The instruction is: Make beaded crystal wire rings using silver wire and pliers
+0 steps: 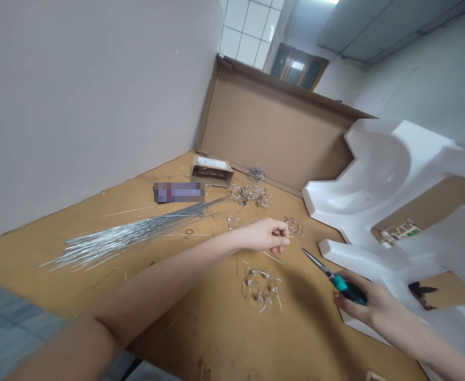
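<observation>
R grip (369, 306) is closed on teal-handled pliers (345, 286), tips aimed upper left. L grip (267, 235) is curled, can't tell if it holds anything. Small wire ring cluster (293, 226) just past it, bigger clump (261, 288) btw hands, silver wire bundle (125, 244) at left. Bare table (212, 338) lower mid, edge lower left, white foam packaging (375, 180) right.

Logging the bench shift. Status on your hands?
Right hand gripping teal-handled pliers. Left hand curled, next to tangled wire loop. White foam packing beyond the pliers.
</observation>
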A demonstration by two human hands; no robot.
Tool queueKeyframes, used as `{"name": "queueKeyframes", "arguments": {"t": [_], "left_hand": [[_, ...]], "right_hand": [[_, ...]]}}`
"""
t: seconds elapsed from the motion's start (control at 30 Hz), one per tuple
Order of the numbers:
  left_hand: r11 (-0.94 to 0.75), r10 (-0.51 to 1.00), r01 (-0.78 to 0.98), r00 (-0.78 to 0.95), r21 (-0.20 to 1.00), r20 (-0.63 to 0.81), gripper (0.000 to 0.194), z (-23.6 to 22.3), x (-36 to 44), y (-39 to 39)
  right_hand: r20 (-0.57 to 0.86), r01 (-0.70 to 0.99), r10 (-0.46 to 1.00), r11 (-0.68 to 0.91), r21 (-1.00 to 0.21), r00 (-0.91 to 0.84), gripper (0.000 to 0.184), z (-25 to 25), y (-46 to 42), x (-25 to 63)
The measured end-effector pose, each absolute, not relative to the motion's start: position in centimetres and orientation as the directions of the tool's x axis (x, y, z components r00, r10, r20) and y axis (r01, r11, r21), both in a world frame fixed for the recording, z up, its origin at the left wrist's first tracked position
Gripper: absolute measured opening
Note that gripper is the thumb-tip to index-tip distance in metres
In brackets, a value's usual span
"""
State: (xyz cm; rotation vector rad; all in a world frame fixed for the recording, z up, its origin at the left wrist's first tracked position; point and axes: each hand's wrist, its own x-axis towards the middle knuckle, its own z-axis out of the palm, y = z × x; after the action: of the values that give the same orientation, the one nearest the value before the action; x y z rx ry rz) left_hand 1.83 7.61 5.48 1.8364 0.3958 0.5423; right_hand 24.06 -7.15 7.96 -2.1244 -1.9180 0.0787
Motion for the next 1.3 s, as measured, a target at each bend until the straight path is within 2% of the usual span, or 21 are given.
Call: {"name": "queueKeyframes", "arguments": {"t": [0.07, 0.13, 0.3, 0.57, 0.6, 0.67, 0.77, 0.83, 0.87, 0.93, 1.1, 1.17, 1.23, 1.3], "left_hand": [[-0.318, 0.503, -0.001, 0.847, 0.948, 0.17, 0.008, 5.8, 1.7, 7.5], [-0.318, 0.484, 0.002, 0.86, 0.948, 0.161, 0.008, 6.1, 1.5, 7.4], [-0.356, 0.457, 0.013, 0.874, 0.935, 0.162, 0.01, 6.3, 1.1, 7.4], [-0.492, 0.37, 0.034, 0.913, 0.87, 0.174, 0.012, 5.9, 1.3, 7.6], [-0.51, 0.361, 0.033, 0.915, 0.859, 0.179, 0.012, 5.8, 1.4, 7.5], [-0.547, 0.349, 0.036, 0.918, 0.836, 0.189, 0.013, 5.6, 1.7, 7.5], [-0.611, 0.349, 0.08, 0.92, 0.788, 0.178, 0.013, 5.2, 1.8, 7.3], [-0.66, 0.369, 0.121, 0.912, 0.742, 0.18, 0.011, 5.0, 1.6, 7.1], [-0.685, 0.382, 0.139, 0.905, 0.716, 0.189, 0.01, 4.9, 1.5, 7.0], [-0.731, 0.408, 0.174, 0.887, 0.66, 0.217, 0.009, 4.8, 1.1, 6.7], [-0.792, 0.456, 0.23, 0.839, 0.565, 0.298, 0.012, 4.0, 0.1, 6.1], [-0.752, 0.52, 0.251, 0.794, 0.609, 0.315, 0.014, 3.2, -0.1, 6.1], [-0.633, 0.662, 0.307, 0.692, 0.711, 0.29, 0.019, 1.8, -0.3, 6.1], [-0.488, 0.773, 0.383, 0.608, 0.785, 0.184, 0.026, 0.3, -0.8, 6.1]], "right_hand": [[-0.027, 0.977, 0.991, -0.132, -0.165, 0.129, 0.02, 5.6, -6.9, 24.3], [-0.065, 0.978, 0.977, -0.204, -0.037, 0.201, 0.022, 3.2, -6.6, 24.2], [0.027, 0.967, 0.978, -0.207, 0.148, 0.205, 0.029, -0.5, -6.2, 22.9], [0.142, 0.953, 0.977, -0.192, 0.234, 0.162, 0.039, -1.7, -6.3, 22.3], [0.146, 0.962, 0.979, -0.174, 0.21, 0.145, 0.04, -1.4, -6.1, 22.5], [0.148, 0.987, 0.979, -0.148, 0.061, 0.138, 0.04, -0.2, -5.6, 22.7], [0.079, 0.89, 0.966, -0.193, -0.413, 0.247, 0.042, 2.6, -4.6, 22.2], [-0.039, 0.704, 0.974, -0.189, -0.685, 0.224, 0.048, 4.2, -4.0, 21.0], [-0.069, 0.61, 0.981, -0.166, -0.775, 0.18, 0.048, 4.7, -3.7, 20.3], [-0.086, 0.509, 0.989, -0.134, -0.851, 0.116, 0.044, 5.1, -3.1, 18.9], [-0.108, 0.431, 0.994, -0.106, -0.896, 0.019, 0.034, 3.6, -1.9, 17.3], [-0.098, 0.376, 0.995, -0.104, -0.921, 0.036, 0.031, 2.9, -1.6, 17.4], [-0.086, 0.301, 0.993, -0.107, -0.948, 0.084, 0.029, 2.2, -1.5, 17.7], [-0.073, 0.234, 0.987, -0.105, -0.967, 0.141, 0.029, 1.4, -1.4, 18.2]]}}
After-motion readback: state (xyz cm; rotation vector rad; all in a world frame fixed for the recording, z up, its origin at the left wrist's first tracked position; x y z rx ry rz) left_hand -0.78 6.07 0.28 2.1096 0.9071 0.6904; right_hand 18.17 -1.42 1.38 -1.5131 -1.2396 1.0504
